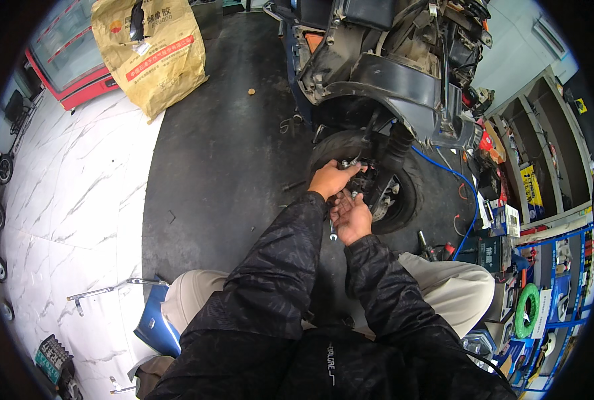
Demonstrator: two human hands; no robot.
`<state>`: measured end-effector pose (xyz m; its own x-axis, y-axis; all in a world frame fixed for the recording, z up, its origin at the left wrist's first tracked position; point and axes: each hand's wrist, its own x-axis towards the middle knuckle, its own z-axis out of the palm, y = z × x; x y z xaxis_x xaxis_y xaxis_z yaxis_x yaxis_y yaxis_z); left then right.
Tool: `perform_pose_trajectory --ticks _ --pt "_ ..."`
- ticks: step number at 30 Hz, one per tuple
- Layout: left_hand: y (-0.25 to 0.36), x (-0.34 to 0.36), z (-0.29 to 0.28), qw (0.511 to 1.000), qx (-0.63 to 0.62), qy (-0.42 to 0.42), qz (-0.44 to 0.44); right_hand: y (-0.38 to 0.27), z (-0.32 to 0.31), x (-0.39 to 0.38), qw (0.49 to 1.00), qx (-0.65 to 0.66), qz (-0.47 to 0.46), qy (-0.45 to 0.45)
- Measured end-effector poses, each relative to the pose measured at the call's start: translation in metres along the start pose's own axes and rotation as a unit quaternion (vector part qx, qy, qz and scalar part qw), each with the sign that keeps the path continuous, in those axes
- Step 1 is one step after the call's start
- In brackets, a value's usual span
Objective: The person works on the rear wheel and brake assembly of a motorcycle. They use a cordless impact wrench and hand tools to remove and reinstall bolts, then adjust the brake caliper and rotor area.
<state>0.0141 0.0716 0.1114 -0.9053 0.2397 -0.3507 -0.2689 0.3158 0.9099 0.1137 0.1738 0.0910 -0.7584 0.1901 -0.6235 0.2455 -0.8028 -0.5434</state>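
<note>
Both of my arms reach to the front wheel (410,203) of a partly stripped dark scooter (397,87). My left hand (333,177) is closed at the brake assembly (365,167) beside the shock absorber (399,143), gripping a small metal piece too hidden to name. Just below it, my right hand (351,218) is palm up with curled fingers round a silver wrench (333,233), whose open end sticks out underneath. The parts between my fingertips are hard to make out.
A blue hose (470,187) runs down the right side past cluttered shelves (543,160) and tools (437,252). At upper left are a yellow sack (150,93) and a red-framed cabinet (60,80). A blue panel (151,320) lies beside my left knee on the black mat (210,187).
</note>
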Motion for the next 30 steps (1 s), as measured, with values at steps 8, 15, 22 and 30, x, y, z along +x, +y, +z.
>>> perform_pose_trajectory --ticks 8,15,22,30 --pt "-0.004 0.003 0.002 1.000 -0.002 0.012 0.001 0.001 0.002 0.004 0.997 -0.044 -0.028 0.054" --pt "-0.006 0.007 0.004 1.000 -0.003 0.007 -0.003 -0.004 -0.004 0.008 0.999 -0.008 0.009 0.031" --pt "-0.008 0.010 0.005 1.000 0.008 0.015 0.006 -0.001 -0.008 0.009 1.000 -0.012 -0.012 0.000" --pt "-0.012 0.013 0.007 1.000 -0.023 0.014 -0.015 0.002 -0.004 0.009 0.995 -0.079 -0.025 0.054"
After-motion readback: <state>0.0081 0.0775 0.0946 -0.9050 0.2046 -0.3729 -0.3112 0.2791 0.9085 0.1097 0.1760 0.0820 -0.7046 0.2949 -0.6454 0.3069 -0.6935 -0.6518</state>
